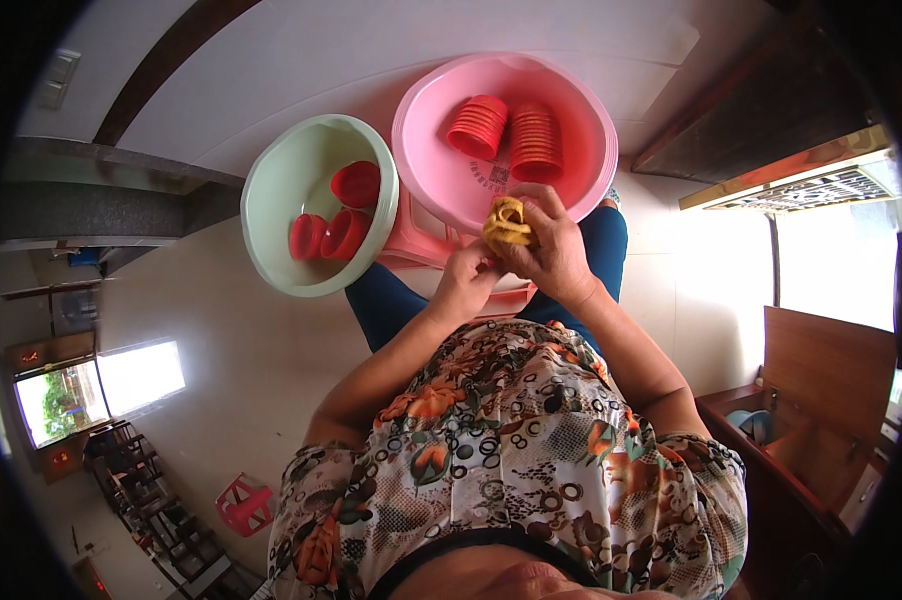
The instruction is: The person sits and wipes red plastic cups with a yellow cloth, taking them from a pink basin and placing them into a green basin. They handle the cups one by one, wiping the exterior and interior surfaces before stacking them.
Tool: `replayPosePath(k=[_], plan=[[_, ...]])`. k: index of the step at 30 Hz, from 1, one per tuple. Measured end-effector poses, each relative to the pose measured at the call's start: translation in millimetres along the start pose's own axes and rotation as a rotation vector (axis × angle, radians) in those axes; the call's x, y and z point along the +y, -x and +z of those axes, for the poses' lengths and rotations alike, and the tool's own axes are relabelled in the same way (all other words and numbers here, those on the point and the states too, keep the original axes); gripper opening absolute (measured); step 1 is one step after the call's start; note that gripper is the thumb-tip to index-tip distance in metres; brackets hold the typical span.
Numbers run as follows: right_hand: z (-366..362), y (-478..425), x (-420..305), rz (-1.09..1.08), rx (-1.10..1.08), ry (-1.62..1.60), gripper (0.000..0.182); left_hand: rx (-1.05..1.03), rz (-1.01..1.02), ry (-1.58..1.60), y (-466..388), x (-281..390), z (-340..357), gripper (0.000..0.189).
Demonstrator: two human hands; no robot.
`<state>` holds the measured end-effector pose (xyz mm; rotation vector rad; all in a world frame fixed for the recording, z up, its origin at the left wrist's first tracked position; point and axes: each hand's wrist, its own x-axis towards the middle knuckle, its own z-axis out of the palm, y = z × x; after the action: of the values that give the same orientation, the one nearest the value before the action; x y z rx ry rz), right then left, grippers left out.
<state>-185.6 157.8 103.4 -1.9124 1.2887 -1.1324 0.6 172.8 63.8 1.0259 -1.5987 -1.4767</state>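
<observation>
My right hand grips a bunched yellow cloth at the near rim of a pink plastic basin. Just left of it, my left hand has its fingertips pinched against a small red thing, mostly hidden between the hands; what it is I cannot tell. Inside the pink basin lie two nested stacks of red cups or bowls, a left stack and a right stack. A pale green basin to the left holds an upper red bowl and two lower ones, touching or nearly so.
A pink plastic stool stands beneath or beside the basins, between my knees. Farther off on the floor at lower left is another pink stool, near a dark rack. At right stands a wooden chest with its lid raised.
</observation>
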Motion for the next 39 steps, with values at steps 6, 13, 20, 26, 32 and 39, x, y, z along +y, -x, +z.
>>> replayPosePath(k=[6,13,20,26,32,39], plan=[[-4.2,-8.7,30.4,0.338,-0.004,-0.215,0.039,-0.107,-0.164,0.228,22.6,21.7,8.5,0.015],[9.6,-3.1,-25.3,-0.225,0.034,0.228,0.05,0.076,-0.257,0.21,6.5,20.9,-8.5,0.02],[12.7,4.3,39.4,0.524,-0.102,-0.83,0.035,-0.14,-0.178,0.308,29.7,45.4,-4.4,0.025],[0.8,1.0,38.7,0.539,-0.218,-1.316,0.039,-0.316,-0.048,0.133,27.0,30.8,-12.5,0.032],[-5.2,5.5,20.7,0.637,-0.22,-0.989,0.034,-0.352,-0.19,0.532,26.1,49.8,-15.3,0.042],[-7.7,0.3,5.4,0.155,0.016,-0.219,0.036,-0.122,-0.258,0.527,9.3,38.1,-4.8,0.028]])
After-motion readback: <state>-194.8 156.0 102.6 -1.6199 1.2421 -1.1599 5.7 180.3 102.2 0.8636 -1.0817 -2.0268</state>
